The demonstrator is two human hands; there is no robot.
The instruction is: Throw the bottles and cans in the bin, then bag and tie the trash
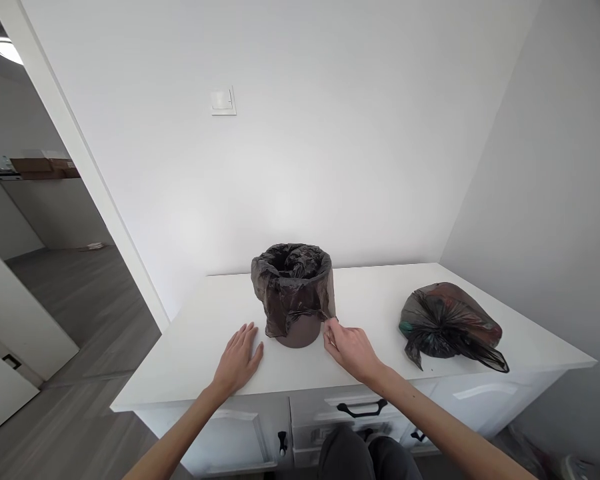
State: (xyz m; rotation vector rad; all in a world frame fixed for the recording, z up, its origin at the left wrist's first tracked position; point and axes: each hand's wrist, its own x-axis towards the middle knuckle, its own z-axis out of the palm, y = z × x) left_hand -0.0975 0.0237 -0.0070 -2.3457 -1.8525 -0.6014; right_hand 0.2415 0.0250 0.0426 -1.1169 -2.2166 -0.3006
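Note:
A brown bin (pixel 303 332) stands upright on the white cabinet top. A thin black plastic bag (pixel 300 293) lines it, folded out over the rim and hanging down the outside. My right hand (pixel 349 347) pinches the lower edge of this bag at the bin's right side. To the left of the bin, my left hand (pixel 239 357) lies flat on the cabinet top with its fingers spread, apart from the bin. Farther right rests a tied, filled black bag (pixel 445 320), touched by neither hand.
The white cabinet (pixel 390 387) has dark handles and stands against the wall, below a light switch (pixel 223 101). My knees are at its front. At the left, a doorway frame (pixel 95 173) opens onto another room with cardboard boxes (pixel 37 167).

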